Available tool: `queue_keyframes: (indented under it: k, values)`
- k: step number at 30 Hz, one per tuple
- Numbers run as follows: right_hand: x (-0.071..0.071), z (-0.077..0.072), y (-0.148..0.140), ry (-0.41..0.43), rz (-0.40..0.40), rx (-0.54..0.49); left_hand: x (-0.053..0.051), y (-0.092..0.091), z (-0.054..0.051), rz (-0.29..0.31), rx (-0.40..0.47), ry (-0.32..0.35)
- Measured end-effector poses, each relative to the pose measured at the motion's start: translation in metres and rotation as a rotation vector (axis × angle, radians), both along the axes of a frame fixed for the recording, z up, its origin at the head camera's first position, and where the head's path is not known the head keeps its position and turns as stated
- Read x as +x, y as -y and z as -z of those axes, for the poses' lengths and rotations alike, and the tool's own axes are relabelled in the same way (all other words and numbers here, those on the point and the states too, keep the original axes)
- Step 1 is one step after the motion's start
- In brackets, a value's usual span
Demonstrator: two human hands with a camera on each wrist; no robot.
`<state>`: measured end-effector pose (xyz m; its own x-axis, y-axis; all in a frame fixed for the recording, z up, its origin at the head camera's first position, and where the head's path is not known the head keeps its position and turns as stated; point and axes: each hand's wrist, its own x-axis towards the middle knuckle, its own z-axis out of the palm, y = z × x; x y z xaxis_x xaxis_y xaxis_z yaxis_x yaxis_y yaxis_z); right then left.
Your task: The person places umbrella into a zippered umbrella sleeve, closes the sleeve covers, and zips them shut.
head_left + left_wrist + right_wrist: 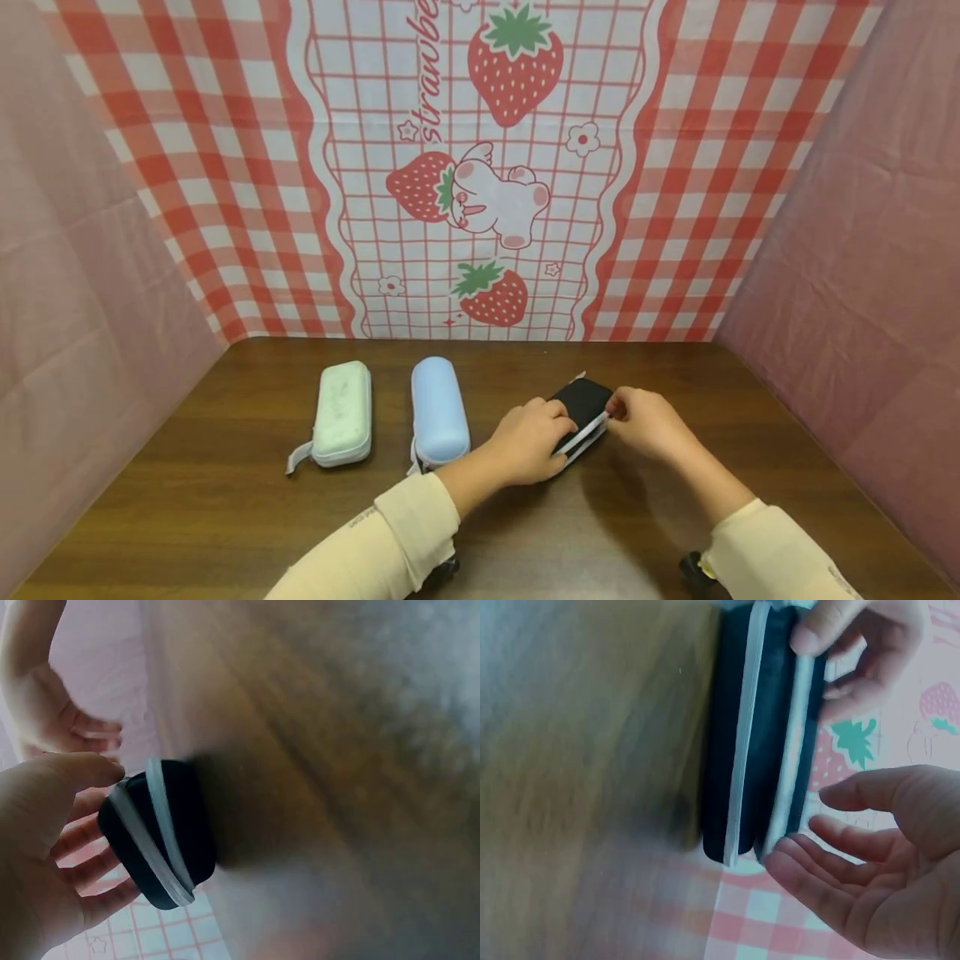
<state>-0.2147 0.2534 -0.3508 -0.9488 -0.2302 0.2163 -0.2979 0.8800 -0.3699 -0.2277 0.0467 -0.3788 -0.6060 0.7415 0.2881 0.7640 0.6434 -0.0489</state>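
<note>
Two hands on one black case (583, 402), out on the right-hand part of the worktop (525, 542), and look at the angle of it! The long axis runs on a slant, one short end towards the person and a little left, the other away and to the right. A pale tab (580, 377) pokes out past the far edge. The long side with the white zip bands (746, 735) faces near and right, and those bands stand apart along it, a dark gap between them.

Now the left hand (528, 446): it's got the case, fingers across the top, thumb down on the zip side, so the case lies just beyond that hand and to its right. Over to the right hand (651, 421), at the far right corner, the case sitting to its left. Its fingers are loosely bent, the thumb a little apart from them, fingertips right by the end of a white band; contact there I cannot tell.

Further left, a blue case (440, 408) points almost straight away from the person, its near end by the left forearm (476, 479). Outside that, a pale green case (341, 414), much the same heading, its strap (298, 457) trailing near-left.
</note>
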Motion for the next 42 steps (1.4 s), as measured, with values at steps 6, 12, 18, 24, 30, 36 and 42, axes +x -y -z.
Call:
queue_keyframes:
  k: [6,12,18,24,30,36,42]
  values:
    - [-0.012,0.007,0.001,-0.111,-0.093,0.008,0.004,-0.005,0.005,0.002,-0.114,-0.055]
    - [-0.02,0.015,0.003,-0.088,-0.175,0.066,0.008,-0.007,0.007,0.032,-0.15,-0.05]
    - [-0.025,0.014,-0.001,-0.042,-0.181,0.06,-0.003,0.007,-0.006,0.117,0.039,0.225]
    - [-0.029,0.015,-0.001,-0.005,-0.179,0.039,-0.035,0.024,-0.024,-0.011,0.369,0.506]
    - [-0.031,0.016,0.001,0.016,-0.183,0.033,-0.062,0.021,-0.007,-0.112,0.391,0.68]
    - [-0.033,0.013,0.0,0.011,-0.19,0.039,-0.071,0.007,0.014,-0.082,0.559,0.914]
    - [-0.031,0.014,-0.001,0.011,-0.204,0.039,-0.075,0.005,0.022,-0.134,0.662,0.986]
